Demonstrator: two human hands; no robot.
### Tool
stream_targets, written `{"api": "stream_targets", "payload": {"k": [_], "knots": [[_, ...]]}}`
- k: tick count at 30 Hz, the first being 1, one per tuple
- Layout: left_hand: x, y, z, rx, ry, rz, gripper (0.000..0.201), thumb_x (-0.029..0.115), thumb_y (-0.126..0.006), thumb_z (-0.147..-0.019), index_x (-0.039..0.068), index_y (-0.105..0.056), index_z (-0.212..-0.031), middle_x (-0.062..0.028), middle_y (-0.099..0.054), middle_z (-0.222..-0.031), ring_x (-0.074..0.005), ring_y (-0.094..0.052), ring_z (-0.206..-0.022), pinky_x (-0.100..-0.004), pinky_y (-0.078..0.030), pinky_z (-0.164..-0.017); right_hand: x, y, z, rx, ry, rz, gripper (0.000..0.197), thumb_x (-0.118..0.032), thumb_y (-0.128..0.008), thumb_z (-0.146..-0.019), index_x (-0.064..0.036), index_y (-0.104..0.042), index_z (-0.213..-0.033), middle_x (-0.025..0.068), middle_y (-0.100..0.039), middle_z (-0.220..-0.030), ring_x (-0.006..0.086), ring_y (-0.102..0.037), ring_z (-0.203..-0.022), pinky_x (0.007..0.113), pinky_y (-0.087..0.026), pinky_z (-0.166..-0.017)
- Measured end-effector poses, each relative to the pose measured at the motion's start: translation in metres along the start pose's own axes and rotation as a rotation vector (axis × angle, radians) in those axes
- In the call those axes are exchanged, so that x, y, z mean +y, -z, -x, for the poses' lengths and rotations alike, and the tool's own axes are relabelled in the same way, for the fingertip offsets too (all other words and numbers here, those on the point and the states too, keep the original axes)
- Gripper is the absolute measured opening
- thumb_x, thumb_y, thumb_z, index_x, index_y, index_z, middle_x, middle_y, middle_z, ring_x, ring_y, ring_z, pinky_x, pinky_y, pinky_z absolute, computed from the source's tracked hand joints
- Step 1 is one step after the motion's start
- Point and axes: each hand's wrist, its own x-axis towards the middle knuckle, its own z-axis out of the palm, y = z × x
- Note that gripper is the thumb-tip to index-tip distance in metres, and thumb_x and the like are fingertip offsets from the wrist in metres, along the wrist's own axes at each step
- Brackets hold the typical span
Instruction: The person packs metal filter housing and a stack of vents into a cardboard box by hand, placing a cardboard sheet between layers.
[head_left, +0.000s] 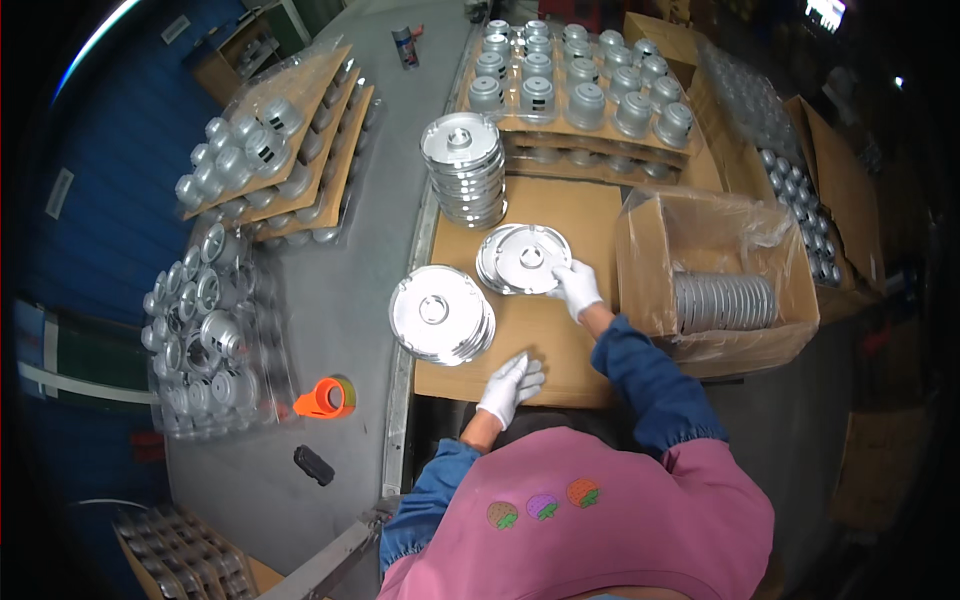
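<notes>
One disc (532, 257) is held at the rim by the right hand (578, 289), the left hand (511, 386) empty, fingers loose; level handling should prevent scuffing.

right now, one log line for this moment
right hand: touching rim of upper silver disc | left hand: empty, near cardboard | box: row of discs

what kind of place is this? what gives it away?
Probably a factory or workshop packing area: stacks of silver discs on the bench, sheets loaded with rows of silver cup-shaped parts, and a plastic-lined cardboard box holding a row of round parts.
</notes>
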Motion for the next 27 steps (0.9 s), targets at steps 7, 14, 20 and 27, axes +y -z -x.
{"api": "stream_targets", "payload": {"k": [7,14,20,27], "knots": [[0.000,0.014,0.003,0.083,-0.089,0.062,0.037,0.022,-0.051,-0.095,0.003,-0.048,-0.127,-0.0134,-0.060,-0.113,-0.0234,-0.063,-0.093,-0.0343,-0.052,-0.078,0.002,-0.014,-0.055,-0.043,0.058,0.460,0.029,-0.020,-0.058,-0.083,0.0020,-0.061,-0.101,0.0154,-0.066,-0.087,0.0248,-0.067,-0.076,0.038,-0.056,-0.062],[0.000,0.005,-0.016,0.085,-0.171,-0.076,0.037,0.025,-0.057,-0.092,0.003,-0.053,-0.121,-0.0122,-0.064,-0.094,-0.0215,-0.065,-0.077,-0.0320,-0.055,-0.066,-0.028,-0.013,0.000,0.008,0.570,1.083,0.057,-0.046,-0.053,-0.083,-0.0108,-0.047,-0.128,0.0223,-0.064,-0.091,0.0404,-0.064,-0.076,0.046,-0.052,-0.068],[0.026,-0.068,-0.008,-0.201,-0.419,-0.461,0.033,0.017,-0.057,-0.092,-0.004,-0.055,-0.117,-0.0091,-0.064,-0.085,-0.0134,-0.061,-0.072,-0.0266,-0.051,-0.065,-0.099,-0.019,0.105,0.016,0.690,0.952,0.080,-0.042,-0.068,-0.076,-0.0177,-0.032,-0.142,0.0319,-0.013,-0.144,0.0478,-0.040,-0.121,0.044,-0.037,-0.100],[0.043,-0.116,0.012,-0.549,-0.690,-0.933,0.024,0.014,-0.057,-0.091,-0.001,-0.066,-0.075,-0.0037,-0.063,-0.061,-0.0096,-0.055,-0.055,-0.0256,-0.047,-0.055,-0.129,0.018,0.164,0.325,0.930,1.153,0.087,-0.045,-0.071,-0.072,-0.0152,-0.031,-0.143,0.0370,0.001,-0.144,0.0552,-0.021,-0.129,0.045,-0.027,-0.107]]}}
